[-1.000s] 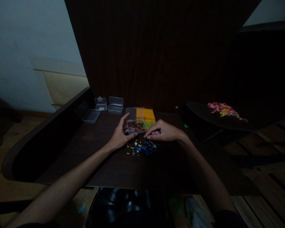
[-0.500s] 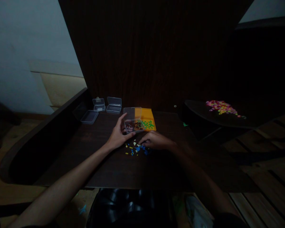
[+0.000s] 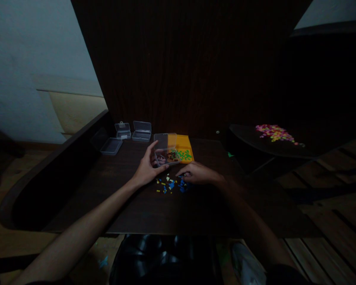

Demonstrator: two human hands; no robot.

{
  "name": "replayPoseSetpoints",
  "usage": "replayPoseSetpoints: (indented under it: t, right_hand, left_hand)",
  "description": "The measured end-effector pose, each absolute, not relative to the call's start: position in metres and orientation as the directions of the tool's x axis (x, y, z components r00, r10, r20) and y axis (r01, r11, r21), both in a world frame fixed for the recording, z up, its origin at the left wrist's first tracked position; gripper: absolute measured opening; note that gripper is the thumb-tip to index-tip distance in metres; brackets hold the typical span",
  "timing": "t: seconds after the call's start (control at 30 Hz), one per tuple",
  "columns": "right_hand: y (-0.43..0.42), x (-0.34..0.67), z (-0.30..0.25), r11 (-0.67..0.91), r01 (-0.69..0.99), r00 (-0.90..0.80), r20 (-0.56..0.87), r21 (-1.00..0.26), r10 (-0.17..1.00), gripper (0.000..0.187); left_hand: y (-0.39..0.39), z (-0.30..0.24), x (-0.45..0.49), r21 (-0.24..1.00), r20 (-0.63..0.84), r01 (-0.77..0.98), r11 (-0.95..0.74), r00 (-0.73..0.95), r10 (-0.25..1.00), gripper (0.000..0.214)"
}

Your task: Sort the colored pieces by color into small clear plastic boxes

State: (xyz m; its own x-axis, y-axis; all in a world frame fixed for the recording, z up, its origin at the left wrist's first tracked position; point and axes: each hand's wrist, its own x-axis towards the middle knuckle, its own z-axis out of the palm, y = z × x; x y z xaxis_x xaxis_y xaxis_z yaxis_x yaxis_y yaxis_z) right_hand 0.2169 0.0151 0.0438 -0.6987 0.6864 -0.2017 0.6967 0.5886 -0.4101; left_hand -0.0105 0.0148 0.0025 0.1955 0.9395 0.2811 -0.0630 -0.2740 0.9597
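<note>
At the far left of the dark bench (image 3: 130, 209) sit three small clear cases (image 3: 122, 130), one of them flat and open, well apart from the work and untouched. Next comes the person's left hand (image 3: 145, 172), with the thumb raised along the left wall of a clear box (image 3: 165, 149) and the other fingers curled at its near corner, so the box is clasped and steadied on the bench. Dark and reddish bits lie inside it. Just behind and to the right of the box, touching it or nearly so, is an orange tray (image 3: 182, 143) with green pieces (image 3: 185, 155) scattered in it. In front of the box is a loose heap of tiny blue, yellow and white pieces (image 3: 169, 185). The right hand (image 3: 198, 177) rests palm down at the heap's right edge, fingers drawn close together with the tips down among the blue ones. In this dim light I cannot tell whether a piece is pinched between them. It looks to me like picking through the heap by colour. Lifting one bit free would call for a fine fingertip pinch without scattering its neighbours, while the box is kept from sliding. Far to the right, a pink and yellow pile (image 3: 273, 133) lies on a separate dark surface.
</note>
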Motion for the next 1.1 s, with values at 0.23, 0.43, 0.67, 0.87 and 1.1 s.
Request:
replayPoseSetpoints:
  t: [0.23, 0.43, 0.67, 0.87, 1.1]
  right_hand:
    - [0.012, 0.208, 0.04, 0.619, 0.687, -0.709, -0.163, -0.381, 0.686, 0.032]
    - [0.015, 0.208, 0.034, 0.617, 0.677, -0.714, -0.155, -0.402, 0.683, 0.024]
    - [0.016, 0.207, 0.034, 0.619, 0.654, -0.731, -0.15, -0.435, 0.666, 0.02]
    - [0.016, 0.209, 0.033, 0.631, 0.62, -0.753, -0.128, -0.467, 0.645, 0.017]
    - [0.016, 0.208, 0.03, 0.648, 0.594, -0.772, -0.109, -0.477, 0.626, 0.015]
  left_hand:
    - [0.016, 0.0, -0.011, 0.951, 0.311, -0.064, -0.304, 0.217, 0.925, 0.098]
    - [0.018, -0.004, -0.011, 0.944, 0.329, -0.074, -0.32, 0.223, 0.918, 0.099]
    - [0.017, -0.003, -0.011, 0.943, 0.333, -0.072, -0.325, 0.217, 0.918, 0.097]
    - [0.017, -0.003, -0.011, 0.939, 0.344, -0.078, -0.335, 0.229, 0.911, 0.096]
    - [0.016, -0.001, -0.011, 0.946, 0.324, -0.074, -0.316, 0.221, 0.92, 0.096]
